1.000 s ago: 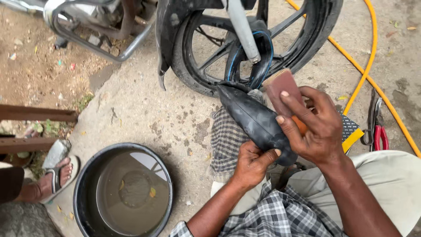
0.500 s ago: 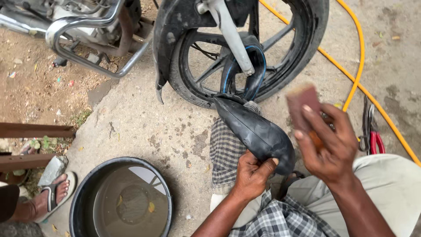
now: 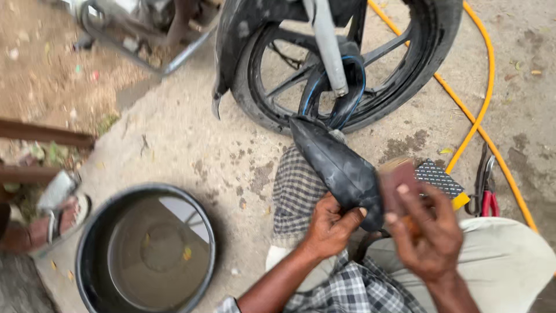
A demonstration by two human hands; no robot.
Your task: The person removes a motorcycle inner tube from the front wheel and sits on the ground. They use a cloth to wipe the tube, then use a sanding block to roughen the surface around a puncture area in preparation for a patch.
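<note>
My left hand [image 3: 330, 225] grips the near end of a black rubber inner tube [image 3: 337, 166] that runs up to a motorcycle wheel [image 3: 347, 64]. My right hand [image 3: 427, 230] holds a small reddish-brown block [image 3: 397, 184] pressed against the tube's right side; the hand and block are blurred by motion. A checked cloth [image 3: 296, 192] lies on the concrete under the tube. My knees in light trousers [image 3: 498, 261] sit below the hands.
A black tub of water [image 3: 146, 250] stands at lower left. A yellow hose [image 3: 485, 98] curves along the right, with red-handled pliers [image 3: 487, 191] and a patterned yellow-edged box [image 3: 441, 181] beside it. A sandalled foot [image 3: 65, 215] shows at left, motorcycle frame [image 3: 145, 29] above.
My right hand has slid the brown block down and left along the tube, from beside it to against its side. The view has tilted slightly.
</note>
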